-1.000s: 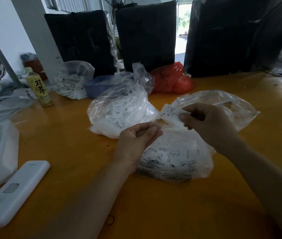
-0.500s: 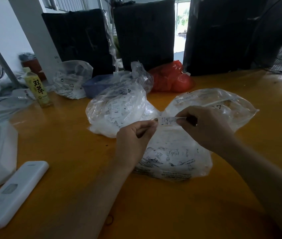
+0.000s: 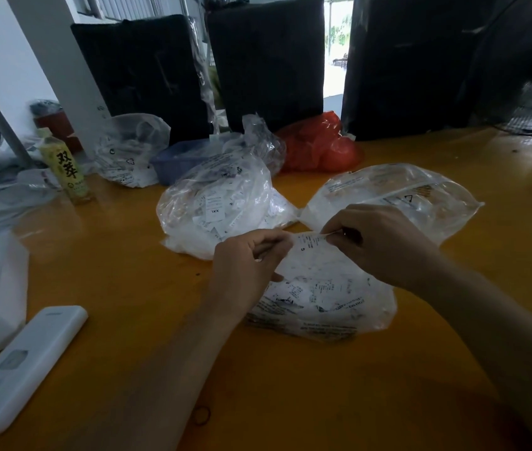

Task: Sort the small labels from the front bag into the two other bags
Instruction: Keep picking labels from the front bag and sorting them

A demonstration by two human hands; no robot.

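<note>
Bare table (image 3: 128,281) lies left of the front bag (image 3: 323,297); two bags (image 3: 222,206) (image 3: 398,193) sit just behind. Above the front bag, left hand (image 3: 245,265) and right hand (image 3: 385,242) each pinch one end of a label (image 3: 307,242), knuckles up.

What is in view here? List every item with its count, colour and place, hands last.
label: one, white, pinched between both hands above the front bag
front bag: one, clear, full of labels, nearest the person
left bag: one, clear, many labels, behind the left hand
right bag: one, clear, nearly empty, behind the right hand
far bag: one, clear, back left
red bag: one, back centre
blue tray: one, back
bottle: one, yellow-green, left
remote: one, white, front left
table: one, orange
left hand: one, pinching the label
right hand: one, pinching the label
</note>
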